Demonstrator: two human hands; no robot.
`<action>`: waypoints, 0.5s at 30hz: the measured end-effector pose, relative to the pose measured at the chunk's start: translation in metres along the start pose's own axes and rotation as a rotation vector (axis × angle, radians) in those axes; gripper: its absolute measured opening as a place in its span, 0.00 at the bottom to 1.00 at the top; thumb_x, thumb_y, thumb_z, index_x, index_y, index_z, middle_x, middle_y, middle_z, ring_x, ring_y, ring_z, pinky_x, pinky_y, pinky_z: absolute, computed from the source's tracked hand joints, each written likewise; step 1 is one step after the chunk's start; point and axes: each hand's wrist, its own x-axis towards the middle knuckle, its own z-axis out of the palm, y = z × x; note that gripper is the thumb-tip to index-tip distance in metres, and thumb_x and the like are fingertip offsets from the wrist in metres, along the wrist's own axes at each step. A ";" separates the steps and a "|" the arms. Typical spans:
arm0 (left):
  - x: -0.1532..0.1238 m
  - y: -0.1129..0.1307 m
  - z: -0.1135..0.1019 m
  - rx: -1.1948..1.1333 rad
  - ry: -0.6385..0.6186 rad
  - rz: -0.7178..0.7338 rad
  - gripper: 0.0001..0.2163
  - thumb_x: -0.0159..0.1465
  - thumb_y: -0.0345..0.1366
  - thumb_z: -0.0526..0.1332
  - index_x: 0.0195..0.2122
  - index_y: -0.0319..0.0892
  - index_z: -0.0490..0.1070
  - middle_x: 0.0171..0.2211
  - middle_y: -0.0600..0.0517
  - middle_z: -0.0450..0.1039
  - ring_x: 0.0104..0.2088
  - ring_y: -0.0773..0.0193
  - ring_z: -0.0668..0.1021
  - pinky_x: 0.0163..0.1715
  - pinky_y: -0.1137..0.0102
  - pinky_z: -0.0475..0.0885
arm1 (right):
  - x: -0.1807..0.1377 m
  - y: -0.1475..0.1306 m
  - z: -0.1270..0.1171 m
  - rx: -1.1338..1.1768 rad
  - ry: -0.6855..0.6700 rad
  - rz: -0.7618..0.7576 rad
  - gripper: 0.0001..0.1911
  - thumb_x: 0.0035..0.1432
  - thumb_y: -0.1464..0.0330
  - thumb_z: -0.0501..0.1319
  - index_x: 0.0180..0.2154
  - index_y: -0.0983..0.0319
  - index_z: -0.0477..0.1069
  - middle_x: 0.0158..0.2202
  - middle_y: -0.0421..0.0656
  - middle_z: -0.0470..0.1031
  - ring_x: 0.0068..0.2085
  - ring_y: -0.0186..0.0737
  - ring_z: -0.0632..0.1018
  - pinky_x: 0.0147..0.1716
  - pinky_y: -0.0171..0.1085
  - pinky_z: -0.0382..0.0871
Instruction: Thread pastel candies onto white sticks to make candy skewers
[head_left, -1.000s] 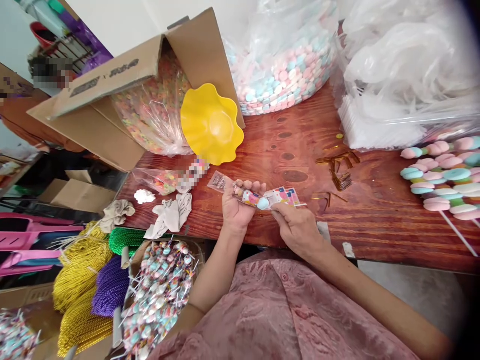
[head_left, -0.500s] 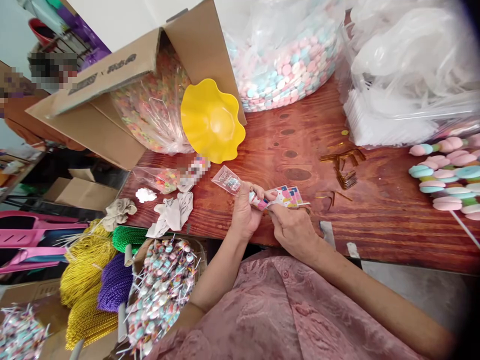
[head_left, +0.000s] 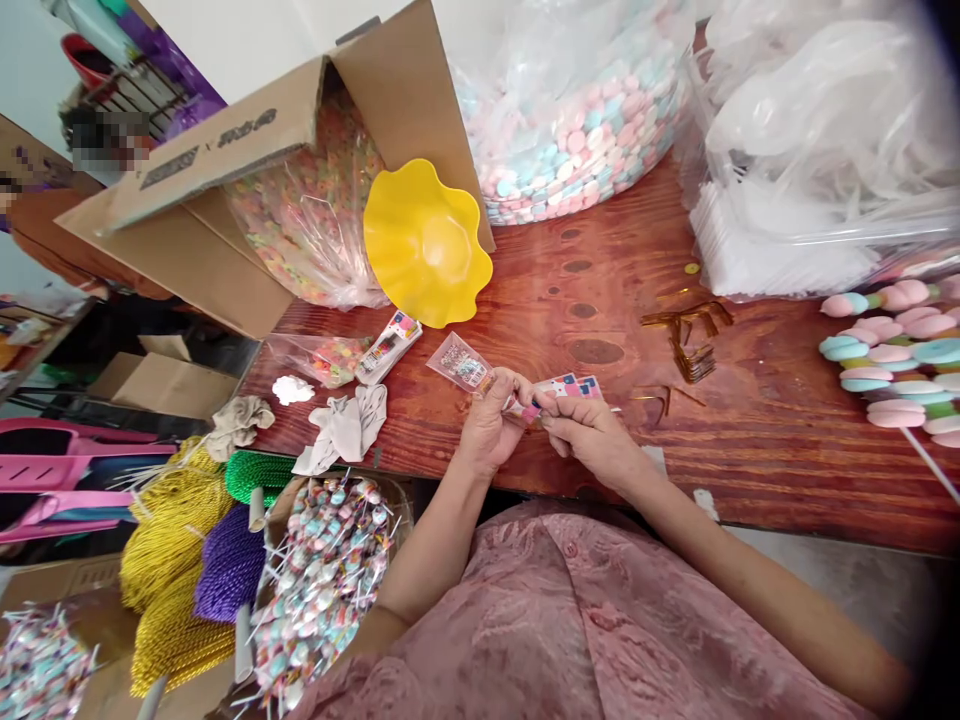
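Note:
My left hand (head_left: pixel 489 428) is closed around a small printed plastic bag (head_left: pixel 459 364), whose clear, lettered end sticks out to the upper left. Close by on the right, my right hand (head_left: pixel 592 436) pinches the bag's middle, its thumb and fingertips almost meeting those of the left. Beyond the right fingers shows a colourful patterned end (head_left: pixel 576 386); whether it belongs to the same bag I cannot tell. Fingers hide what lies inside. Bent gold twist ties (head_left: pixel 696 352) lie on the wooden table (head_left: pixel 757 440) to the right.
A yellow wavy bowl (head_left: pixel 427 240) stands before an open cardboard box (head_left: pixel 225 140). Nearby lie a stack of printed bags (head_left: pixel 390 347) and crumpled gloves (head_left: pixel 345 428). Behind is a big bag of pastel candies (head_left: pixel 577 150); candy skewers (head_left: pixel 892 372) lie right, wrapped candies (head_left: pixel 330 570) below left.
My right hand has turned, its fingers shifting from curled over the bag to a pinch at its middle. The bag's clear end has moved slightly right. The white stick seen earlier is mostly hidden.

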 end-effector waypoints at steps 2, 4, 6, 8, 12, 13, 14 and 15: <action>0.002 0.000 0.000 0.006 0.041 -0.017 0.17 0.63 0.45 0.66 0.24 0.41 0.64 0.21 0.57 0.65 0.28 0.66 0.77 0.41 0.67 0.73 | -0.003 -0.001 0.005 -0.160 0.081 -0.078 0.14 0.60 0.63 0.53 0.24 0.61 0.65 0.19 0.37 0.66 0.22 0.32 0.65 0.26 0.34 0.57; 0.005 0.002 0.000 -0.082 0.129 -0.046 0.17 0.64 0.47 0.64 0.25 0.42 0.65 0.22 0.58 0.65 0.28 0.67 0.76 0.42 0.66 0.73 | -0.006 -0.001 0.008 -0.412 0.206 -0.219 0.13 0.63 0.65 0.52 0.30 0.62 0.71 0.25 0.41 0.73 0.26 0.35 0.69 0.29 0.35 0.58; 0.009 0.004 0.000 -0.208 0.229 -0.069 0.18 0.66 0.49 0.62 0.25 0.42 0.65 0.22 0.58 0.65 0.27 0.67 0.76 0.44 0.64 0.74 | -0.009 0.000 0.007 -0.710 0.321 -0.357 0.13 0.65 0.68 0.52 0.35 0.62 0.73 0.31 0.45 0.77 0.30 0.37 0.72 0.29 0.35 0.57; 0.011 0.006 0.001 -0.293 0.283 -0.089 0.19 0.65 0.50 0.62 0.25 0.41 0.65 0.22 0.57 0.67 0.28 0.66 0.78 0.45 0.61 0.75 | -0.012 0.004 0.003 -0.961 0.383 -0.450 0.14 0.66 0.69 0.51 0.34 0.63 0.74 0.31 0.46 0.77 0.30 0.37 0.72 0.28 0.36 0.54; 0.010 0.007 0.002 -0.312 0.254 -0.110 0.17 0.63 0.48 0.65 0.26 0.41 0.67 0.23 0.55 0.70 0.31 0.62 0.80 0.45 0.59 0.76 | -0.012 0.011 -0.009 -1.172 0.420 -0.514 0.14 0.66 0.71 0.51 0.32 0.64 0.73 0.27 0.45 0.75 0.27 0.36 0.70 0.27 0.36 0.51; 0.009 0.007 0.001 -0.296 0.234 -0.102 0.17 0.63 0.47 0.66 0.26 0.40 0.67 0.23 0.55 0.71 0.32 0.61 0.81 0.44 0.60 0.76 | -0.012 0.012 -0.011 -1.175 0.424 -0.519 0.14 0.66 0.71 0.51 0.32 0.64 0.72 0.28 0.45 0.75 0.27 0.36 0.71 0.27 0.36 0.51; 0.009 0.007 0.000 -0.274 0.212 -0.092 0.16 0.62 0.46 0.67 0.26 0.40 0.68 0.23 0.55 0.72 0.33 0.61 0.82 0.44 0.61 0.76 | -0.013 0.013 -0.013 -1.170 0.424 -0.523 0.14 0.66 0.71 0.50 0.33 0.64 0.72 0.28 0.45 0.75 0.27 0.36 0.71 0.27 0.36 0.50; 0.008 0.007 -0.001 -0.246 0.186 -0.083 0.15 0.61 0.45 0.68 0.27 0.40 0.68 0.24 0.55 0.73 0.33 0.60 0.82 0.44 0.62 0.76 | -0.013 0.013 -0.015 -1.166 0.420 -0.524 0.14 0.67 0.71 0.50 0.33 0.64 0.72 0.28 0.45 0.75 0.27 0.36 0.71 0.27 0.36 0.50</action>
